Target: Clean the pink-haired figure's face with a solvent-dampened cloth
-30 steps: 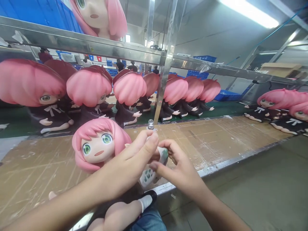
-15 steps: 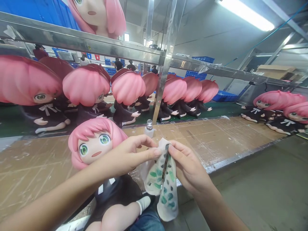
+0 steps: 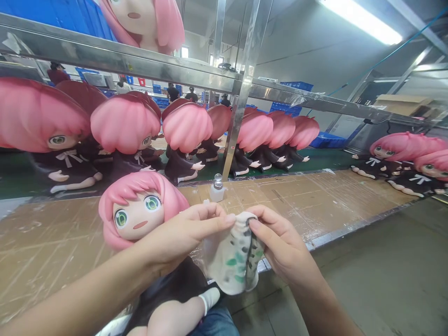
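Your left hand (image 3: 182,235) and your right hand (image 3: 280,242) both held a white cloth (image 3: 231,254) dabbed with green marks, each pinching its upper edge between thumb and fingers, so that the cloth hung bunched between them, just over the front edge of the worktop (image 3: 52,252). The fingers of both hands were curled in on the fabric, not spread, and the two hands sat close together with only the cloth between them. Just behind your left hand, a pink-haired doll (image 3: 140,212) in a dark dress sat at the worktop's near edge, its face turned towards you and its white-socked foot (image 3: 210,296) sticking out below the cloth. A small clear bottle with a round silver cap (image 3: 217,187) stood on the brown worktop just beyond your hands, at the foot of a steel upright (image 3: 241,93). Behind that, a row of matching dolls (image 3: 189,135) sat on a green belt (image 3: 21,179), and more of them (image 3: 402,154) lay far off to your right. Another doll's head (image 3: 147,21) rested on the steel shelf above.
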Action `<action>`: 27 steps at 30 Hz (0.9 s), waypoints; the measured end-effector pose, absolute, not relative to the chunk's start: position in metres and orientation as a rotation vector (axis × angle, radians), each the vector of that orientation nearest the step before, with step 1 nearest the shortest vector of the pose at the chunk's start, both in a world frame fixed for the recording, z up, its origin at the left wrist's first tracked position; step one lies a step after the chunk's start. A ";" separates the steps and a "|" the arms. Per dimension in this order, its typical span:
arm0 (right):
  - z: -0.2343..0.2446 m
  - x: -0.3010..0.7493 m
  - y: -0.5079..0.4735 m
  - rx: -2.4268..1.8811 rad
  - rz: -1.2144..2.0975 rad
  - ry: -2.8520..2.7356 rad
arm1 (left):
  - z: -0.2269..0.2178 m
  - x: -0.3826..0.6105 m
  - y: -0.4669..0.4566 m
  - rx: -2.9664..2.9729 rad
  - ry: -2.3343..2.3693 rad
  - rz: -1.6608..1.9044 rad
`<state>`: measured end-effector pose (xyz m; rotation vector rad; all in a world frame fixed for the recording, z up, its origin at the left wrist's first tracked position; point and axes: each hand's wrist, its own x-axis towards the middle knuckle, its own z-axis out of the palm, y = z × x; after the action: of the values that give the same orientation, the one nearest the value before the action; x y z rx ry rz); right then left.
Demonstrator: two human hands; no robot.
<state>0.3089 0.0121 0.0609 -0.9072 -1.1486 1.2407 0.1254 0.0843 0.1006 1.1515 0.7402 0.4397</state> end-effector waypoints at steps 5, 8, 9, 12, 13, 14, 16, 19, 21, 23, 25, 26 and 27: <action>0.058 0.302 0.014 -0.944 1.255 -1.067 | 0.101 0.125 0.086 1.093 0.747 0.541; 0.057 0.299 0.015 -0.921 1.247 -1.055 | 0.098 0.124 0.087 1.035 0.759 0.426; 0.057 0.299 0.016 -0.913 1.236 -1.063 | 0.096 0.124 0.087 1.019 0.729 0.365; 0.054 0.302 0.015 -0.904 1.184 -1.115 | 0.092 0.123 0.085 1.004 0.620 0.232; 0.054 0.303 0.014 -0.909 1.165 -1.131 | 0.091 0.123 0.084 0.995 0.611 0.238; 0.054 0.303 0.013 -0.916 1.148 -1.141 | 0.090 0.123 0.084 0.985 0.617 0.272; 0.054 0.304 0.011 -0.916 1.141 -1.121 | 0.090 0.123 0.084 0.961 0.653 0.396; 0.056 0.301 0.009 -0.854 1.244 -0.975 | 0.091 0.125 0.084 0.955 0.671 0.550; 0.057 0.297 0.011 -0.815 1.363 -0.867 | 0.092 0.128 0.083 0.934 0.667 0.599; 0.057 0.293 0.013 -0.789 1.467 -0.811 | 0.091 0.131 0.079 0.900 0.679 0.656; 0.055 0.288 0.016 -0.736 1.556 -0.801 | 0.090 0.135 0.074 0.889 0.695 0.716; 0.055 0.286 0.016 -0.705 1.593 -0.804 | 0.089 0.137 0.071 0.909 0.695 0.743; 0.054 0.284 0.017 -0.677 1.627 -0.809 | 0.089 0.138 0.069 0.941 0.694 0.769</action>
<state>0.2843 0.0167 0.0540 -0.6769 -0.8090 1.6268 0.1381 0.0691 0.0888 0.9410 0.6945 0.7690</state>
